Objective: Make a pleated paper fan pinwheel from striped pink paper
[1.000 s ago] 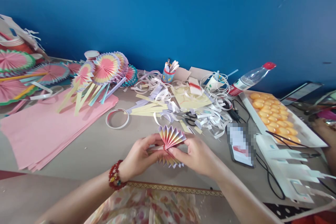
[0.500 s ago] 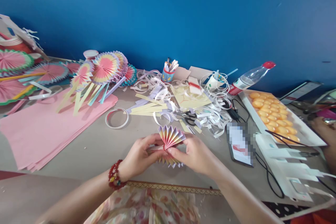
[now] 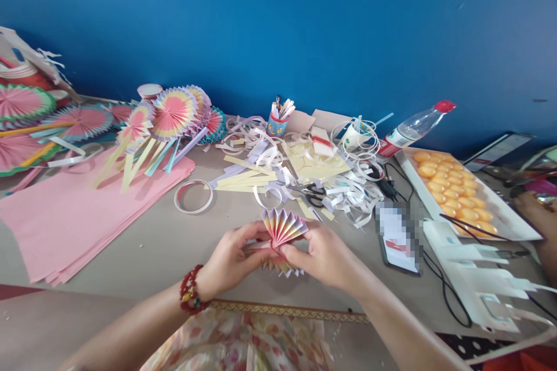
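Between my two hands is a pleated paper fan (image 3: 285,227) in pink, yellow and purple, spread above and below its pinched middle. My left hand (image 3: 237,255), with a red bead bracelet (image 3: 190,290) on the wrist, is closed on the fan's left side and a pale strip there. From the right, my right hand (image 3: 324,255) grips the fan, its thumb pressed near the centre. Some fingers of both hands are hidden behind the paper. A roll of tape (image 3: 194,196) lies on the table to the left of the fan.
Pink paper sheets (image 3: 87,214) and finished paper fans (image 3: 174,113) are at the left. Behind my hands lie paper scraps (image 3: 354,191), scissors (image 3: 315,194) and a pen cup (image 3: 277,124). A phone (image 3: 398,237), bottle (image 3: 413,127), power strip (image 3: 474,278) and a person's hand (image 3: 533,214) are at the right.
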Demonstrator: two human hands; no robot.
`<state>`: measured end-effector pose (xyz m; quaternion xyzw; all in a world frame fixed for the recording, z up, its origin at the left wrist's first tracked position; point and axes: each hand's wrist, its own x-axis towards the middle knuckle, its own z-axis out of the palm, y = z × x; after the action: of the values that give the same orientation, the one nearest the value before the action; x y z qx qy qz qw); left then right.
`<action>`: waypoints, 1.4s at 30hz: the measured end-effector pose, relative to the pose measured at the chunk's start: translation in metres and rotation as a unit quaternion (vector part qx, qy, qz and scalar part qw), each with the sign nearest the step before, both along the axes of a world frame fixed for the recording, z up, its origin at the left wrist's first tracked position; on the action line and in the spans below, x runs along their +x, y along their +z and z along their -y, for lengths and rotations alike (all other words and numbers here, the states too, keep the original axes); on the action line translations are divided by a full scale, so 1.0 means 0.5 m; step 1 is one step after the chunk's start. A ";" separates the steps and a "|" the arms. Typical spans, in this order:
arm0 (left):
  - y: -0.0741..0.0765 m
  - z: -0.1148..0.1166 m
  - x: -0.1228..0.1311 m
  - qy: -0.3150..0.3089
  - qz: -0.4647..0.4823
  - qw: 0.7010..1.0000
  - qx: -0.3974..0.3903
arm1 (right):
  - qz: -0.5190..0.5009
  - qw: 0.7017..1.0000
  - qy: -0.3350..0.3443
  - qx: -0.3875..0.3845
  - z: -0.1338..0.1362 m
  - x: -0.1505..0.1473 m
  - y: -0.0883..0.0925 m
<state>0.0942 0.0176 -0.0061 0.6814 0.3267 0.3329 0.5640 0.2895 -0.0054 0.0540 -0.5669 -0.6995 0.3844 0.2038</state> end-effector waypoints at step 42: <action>-0.018 -0.004 -0.007 0.029 0.018 0.999 -0.039 | -0.034 0.986 -0.108 0.125 0.030 0.104 0.009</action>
<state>0.0906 0.0197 -0.0151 0.6430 0.3493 0.3481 0.5860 0.3412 -0.0205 0.0584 -0.5956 -0.6692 0.2888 0.3375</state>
